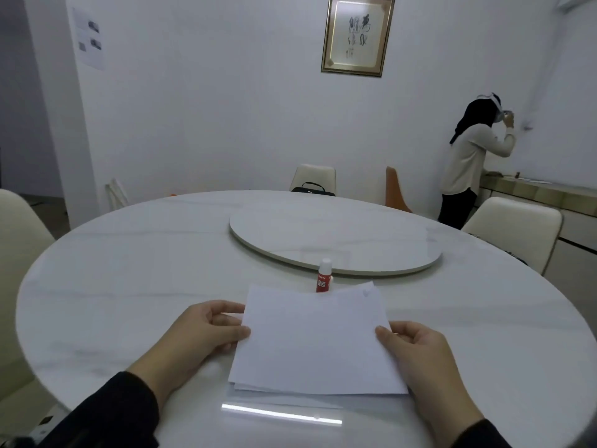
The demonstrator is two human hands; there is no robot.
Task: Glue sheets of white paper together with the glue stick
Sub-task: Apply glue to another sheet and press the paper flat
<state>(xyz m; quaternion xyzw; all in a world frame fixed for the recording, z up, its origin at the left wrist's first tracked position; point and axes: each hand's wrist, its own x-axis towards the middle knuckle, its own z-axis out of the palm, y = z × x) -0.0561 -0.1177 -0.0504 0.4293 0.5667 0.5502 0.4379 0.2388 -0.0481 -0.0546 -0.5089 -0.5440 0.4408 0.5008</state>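
left hand (206, 331) and right hand (416, 350) pinch opposite side edges of the paper sheets (315, 344), thumbs on top.

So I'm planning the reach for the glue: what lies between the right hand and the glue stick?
In the head view, only the paper sheets and bare table lie between the right hand and the upright glue stick.

Probably dining room: round marble table (129, 270), turntable (336, 240), chairs (313, 177).
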